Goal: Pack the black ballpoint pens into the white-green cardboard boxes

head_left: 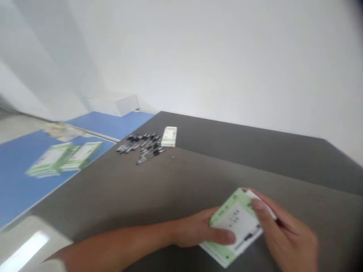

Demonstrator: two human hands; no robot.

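in the head view, the only 1 here, a flat rectangular pale green and white card packet (pixel 241 211) is held over a matt dark grey tabletop (pixel 119 189), at 5 o'clock from the middle of the view; its printed face is turned up and tilted, with a layered edge showing at its 7 o'clock end; the left hand (pixel 205 228) is closed round its 9 o'clock side, thumb flat across the print and fingers hidden underneath; the right hand (pixel 292 230) pinches its 2 o'clock end, thumb on top, where a white strip (pixel 265 206) sticks out; whether that is a flap or a separate sheet, i cannot tell;

toward 10 o'clock from the packet, well apart from both hands, lies a loose heap of slim clear and black plastic pens (pixel 147 146); just beside it, at its 2 o'clock, is a small green and white rectangular stack (pixel 169 136); farther out at 10 o'clock, 2 blurred stacks of green and white packets (pixel 52 158) rest on a flat blue surface (pixel 17 196);

as a judgement, the layers could slide apart if the left thumb eased, since the packet is tilted; a hard pull on the white strip could crease or tear it; a sweep of the left forearm could scatter the pens, which look ready to roll
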